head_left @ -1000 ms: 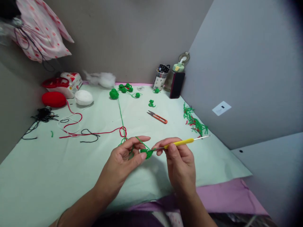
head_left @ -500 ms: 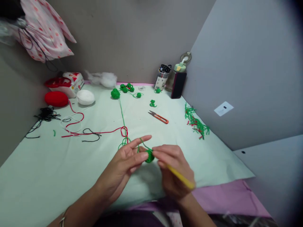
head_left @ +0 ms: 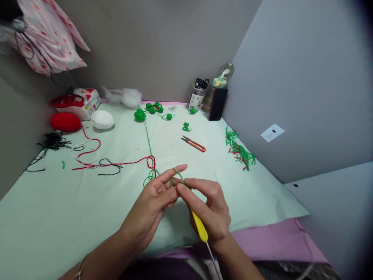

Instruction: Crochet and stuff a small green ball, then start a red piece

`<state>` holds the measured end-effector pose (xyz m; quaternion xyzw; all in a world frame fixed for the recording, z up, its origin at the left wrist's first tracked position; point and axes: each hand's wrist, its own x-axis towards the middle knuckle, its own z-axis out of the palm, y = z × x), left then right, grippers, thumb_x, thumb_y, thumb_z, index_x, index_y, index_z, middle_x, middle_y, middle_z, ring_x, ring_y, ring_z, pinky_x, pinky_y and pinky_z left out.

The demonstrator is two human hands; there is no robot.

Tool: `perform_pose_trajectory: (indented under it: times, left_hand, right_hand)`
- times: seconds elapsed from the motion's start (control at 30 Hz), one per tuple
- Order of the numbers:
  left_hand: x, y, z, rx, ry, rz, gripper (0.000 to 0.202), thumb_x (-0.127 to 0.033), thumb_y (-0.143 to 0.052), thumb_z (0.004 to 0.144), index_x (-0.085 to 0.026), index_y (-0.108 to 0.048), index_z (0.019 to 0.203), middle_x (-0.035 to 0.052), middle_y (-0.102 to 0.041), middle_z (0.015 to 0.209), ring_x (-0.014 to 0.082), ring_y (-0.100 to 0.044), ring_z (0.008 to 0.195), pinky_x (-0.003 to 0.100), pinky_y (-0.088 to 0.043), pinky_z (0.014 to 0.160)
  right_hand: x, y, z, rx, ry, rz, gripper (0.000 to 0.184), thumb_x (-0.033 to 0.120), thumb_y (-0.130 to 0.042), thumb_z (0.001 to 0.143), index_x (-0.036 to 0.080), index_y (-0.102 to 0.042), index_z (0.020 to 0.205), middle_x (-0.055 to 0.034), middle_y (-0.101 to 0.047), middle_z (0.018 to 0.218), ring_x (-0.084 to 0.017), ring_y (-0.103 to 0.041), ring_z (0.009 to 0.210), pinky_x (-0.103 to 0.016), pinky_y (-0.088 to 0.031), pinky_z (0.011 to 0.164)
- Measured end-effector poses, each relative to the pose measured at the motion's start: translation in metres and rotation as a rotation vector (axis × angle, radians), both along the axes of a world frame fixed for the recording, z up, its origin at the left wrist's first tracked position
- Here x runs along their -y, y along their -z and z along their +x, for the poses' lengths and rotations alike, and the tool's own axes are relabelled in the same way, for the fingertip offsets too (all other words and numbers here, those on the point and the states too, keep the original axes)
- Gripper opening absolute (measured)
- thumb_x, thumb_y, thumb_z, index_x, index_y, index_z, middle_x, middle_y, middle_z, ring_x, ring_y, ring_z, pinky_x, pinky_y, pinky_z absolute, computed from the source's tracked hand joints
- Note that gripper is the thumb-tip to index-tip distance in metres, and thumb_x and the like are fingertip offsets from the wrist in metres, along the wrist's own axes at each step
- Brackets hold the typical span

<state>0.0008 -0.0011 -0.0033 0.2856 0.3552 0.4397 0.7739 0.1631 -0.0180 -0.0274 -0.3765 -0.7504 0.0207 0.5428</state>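
Note:
My left hand [head_left: 154,204] is held over the mint-green table cover [head_left: 87,202], forefinger stretched out and the other fingers pinched on a small green crochet piece that my fingers mostly hide. A green yarn strand [head_left: 149,147] runs from it up the table to a green yarn ball [head_left: 140,115]. My right hand [head_left: 208,210] meets the left at the fingertips and grips a yellow-handled crochet hook [head_left: 199,226], whose metal end points down toward me.
Orange snips [head_left: 194,144] lie mid-table. Red yarn ball [head_left: 65,121], white yarn ball [head_left: 102,119], black thread [head_left: 52,140] and a box [head_left: 83,102] sit at the left. Green and red yarn scraps [head_left: 239,149] lie by the right wall; a pen cup [head_left: 197,96], bottle [head_left: 219,83] and dark phone [head_left: 216,104] stand at the back.
My right hand has turned the hook over: it pointed right a second ago, now its handle points back toward me. The green piece has slipped behind my meeting fingers.

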Motion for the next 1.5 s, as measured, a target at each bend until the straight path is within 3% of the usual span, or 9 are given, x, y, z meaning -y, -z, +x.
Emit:
perform_pose_trajectory:
  times: [0.1,0.23,0.6,0.77,1.0,1.13,1.23,1.37,1.5]
  left_hand:
    - [-0.005,-0.002,-0.004,0.107,0.047,-0.076,0.038,-0.030,-0.087,0.080,-0.020,-0.082,0.117,-0.0026,-0.055,0.075,0.0095,-0.041,0.067,0.026,-0.044,0.081]
    - [-0.005,-0.005,-0.008,0.008,-0.005,0.021,0.034,-0.028,-0.087,0.079,-0.023,-0.083,0.113,-0.0007,-0.060,0.083,0.0116,-0.046,0.071,0.026,-0.042,0.076]
    - [-0.002,-0.001,-0.011,-0.250,-0.033,0.192,0.031,-0.036,-0.084,0.082,-0.031,-0.082,0.113,0.0026,-0.062,0.093,0.0191,-0.054,0.088,0.032,-0.043,0.080]
    - [0.000,-0.001,-0.010,-0.379,-0.053,0.239,0.031,-0.031,-0.081,0.085,-0.033,-0.080,0.116,-0.0001,-0.060,0.089,0.0162,-0.051,0.081,0.031,-0.042,0.079]
    - [0.006,-0.003,0.001,-0.508,-0.289,0.287,0.026,-0.020,-0.084,0.077,-0.030,-0.082,0.101,-0.0001,-0.064,0.090,0.0163,-0.049,0.077,0.030,-0.044,0.076]
    - [0.003,0.001,-0.003,-0.188,-0.093,0.101,0.046,-0.030,-0.087,0.080,-0.029,-0.077,0.124,0.0008,-0.064,0.089,0.0172,-0.054,0.083,0.030,-0.044,0.082]
    - [-0.002,-0.001,-0.008,0.013,0.055,-0.028,0.049,-0.033,-0.087,0.079,-0.024,-0.077,0.127,0.0005,-0.062,0.085,0.0156,-0.053,0.083,0.029,-0.042,0.083]
    - [-0.003,-0.005,-0.010,-0.007,0.017,0.028,0.039,-0.031,-0.088,0.078,-0.026,-0.082,0.117,-0.0003,-0.060,0.086,0.0144,-0.050,0.083,0.027,-0.040,0.082]
    - [0.002,-0.003,-0.007,-0.078,0.033,0.105,0.039,-0.035,-0.087,0.081,-0.031,-0.081,0.119,0.0020,-0.066,0.096,0.0179,-0.054,0.094,0.030,-0.041,0.089]
  right_hand:
    - [-0.002,-0.003,0.002,-0.231,-0.017,-0.069,0.030,0.010,-0.060,0.099,0.028,-0.076,0.118,-0.0066,-0.077,0.099,-0.021,-0.070,0.089,-0.035,-0.059,0.074]
    - [-0.009,-0.007,0.000,-0.624,-0.155,-0.302,0.019,0.022,-0.059,0.103,0.025,-0.078,0.098,-0.0043,-0.073,0.083,-0.018,-0.066,0.076,-0.031,-0.055,0.064]
    - [-0.015,-0.002,0.004,-0.747,-0.275,-0.553,0.020,0.031,-0.061,0.104,0.021,-0.077,0.095,-0.0042,-0.076,0.086,-0.015,-0.068,0.074,-0.029,-0.058,0.070]
    - [-0.007,-0.008,0.004,-0.504,-0.184,-0.439,0.021,0.020,-0.054,0.106,0.024,-0.074,0.103,-0.0027,-0.076,0.091,-0.015,-0.070,0.079,-0.030,-0.058,0.074]
    - [-0.002,-0.005,-0.001,0.068,-0.040,0.014,0.028,0.011,-0.053,0.101,0.023,-0.067,0.122,-0.0087,-0.079,0.098,-0.021,-0.073,0.084,-0.037,-0.059,0.074]
    - [-0.001,-0.001,0.001,0.197,0.033,0.095,0.034,0.011,-0.061,0.099,0.027,-0.069,0.127,-0.0083,-0.078,0.104,-0.023,-0.073,0.096,-0.037,-0.060,0.081]
    - [0.001,-0.002,0.003,-0.091,-0.037,-0.008,0.028,0.013,-0.057,0.102,0.025,-0.072,0.122,-0.0076,-0.077,0.099,-0.022,-0.071,0.091,-0.037,-0.059,0.077]
    - [-0.005,-0.005,0.001,-0.581,-0.161,-0.243,0.020,0.021,-0.057,0.104,0.025,-0.077,0.102,-0.0043,-0.073,0.084,-0.019,-0.067,0.078,-0.033,-0.055,0.066]
    - [-0.010,-0.007,-0.005,-0.547,-0.257,-0.356,0.017,0.023,-0.061,0.103,0.026,-0.078,0.102,-0.0054,-0.078,0.093,-0.020,-0.073,0.091,-0.034,-0.060,0.076]
